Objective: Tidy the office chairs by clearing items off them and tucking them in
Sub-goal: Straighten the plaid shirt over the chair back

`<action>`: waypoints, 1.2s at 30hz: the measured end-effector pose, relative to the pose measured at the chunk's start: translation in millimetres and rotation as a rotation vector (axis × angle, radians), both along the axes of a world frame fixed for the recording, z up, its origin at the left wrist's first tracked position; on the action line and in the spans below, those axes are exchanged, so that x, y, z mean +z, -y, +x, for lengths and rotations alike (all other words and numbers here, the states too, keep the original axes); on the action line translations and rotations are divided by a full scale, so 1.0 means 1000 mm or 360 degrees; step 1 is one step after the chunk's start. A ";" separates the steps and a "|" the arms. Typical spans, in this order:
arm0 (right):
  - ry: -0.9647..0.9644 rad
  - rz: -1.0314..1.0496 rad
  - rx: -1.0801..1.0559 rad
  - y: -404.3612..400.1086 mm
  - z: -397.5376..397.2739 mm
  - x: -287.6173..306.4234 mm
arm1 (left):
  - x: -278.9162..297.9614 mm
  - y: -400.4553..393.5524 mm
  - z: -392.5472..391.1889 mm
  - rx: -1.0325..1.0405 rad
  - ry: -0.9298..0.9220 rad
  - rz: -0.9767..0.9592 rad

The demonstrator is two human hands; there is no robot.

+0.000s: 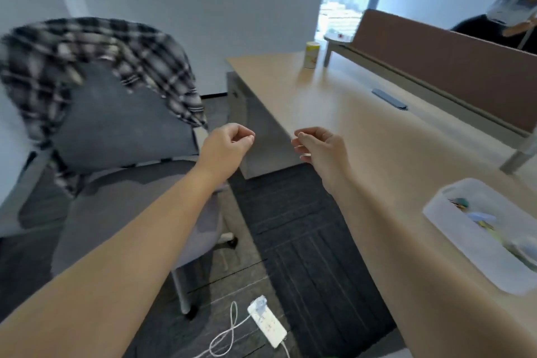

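A grey office chair (122, 125) stands at the left, pulled out from the wooden desk (363, 131). A black-and-white plaid shirt (58, 52) is draped over its backrest and hangs down both sides. The seat shows nothing on it. My left hand (229, 145) hovers just right of the chair's backrest, fingers curled loosely with nothing in them. My right hand (319, 145) hangs over the desk's near edge, fingers also curled and holding nothing. Both arms reach forward, about a hand's width apart.
A white power strip (267, 320) with its cable lies on the dark carpet below. On the desk are a translucent bin (453, 229) with small items, a yellow-white canister (312, 54) and a brown divider panel (453, 67). Another person (508, 9) sits behind it.
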State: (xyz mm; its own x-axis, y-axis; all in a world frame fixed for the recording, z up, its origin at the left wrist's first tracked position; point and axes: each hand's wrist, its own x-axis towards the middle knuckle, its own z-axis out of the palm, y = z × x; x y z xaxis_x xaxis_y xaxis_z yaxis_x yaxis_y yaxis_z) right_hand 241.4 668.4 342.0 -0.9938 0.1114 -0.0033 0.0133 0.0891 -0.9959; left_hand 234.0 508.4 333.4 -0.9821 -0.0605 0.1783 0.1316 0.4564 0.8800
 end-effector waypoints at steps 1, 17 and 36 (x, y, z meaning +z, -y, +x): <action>0.0009 0.0002 0.0046 0.022 0.000 0.001 | 0.000 0.022 0.005 0.0062 0.0003 0.0009; 0.0154 -0.0056 0.0422 0.385 0.023 -0.007 | 0.018 0.379 0.100 0.0580 0.0017 0.0094; -0.0016 0.0343 0.0565 0.631 -0.129 -0.009 | 0.001 0.615 -0.004 0.0907 0.0167 0.0165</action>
State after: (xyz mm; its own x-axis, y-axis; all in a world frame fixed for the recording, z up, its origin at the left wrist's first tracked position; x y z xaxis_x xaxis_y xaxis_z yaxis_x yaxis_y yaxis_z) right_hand 112.2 37.5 332.7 -0.9704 -0.2414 -0.0075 -0.0656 0.2930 -0.9538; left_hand 230.4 -106.2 334.5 -0.8017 -0.5959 0.0468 -0.1993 0.3403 0.9189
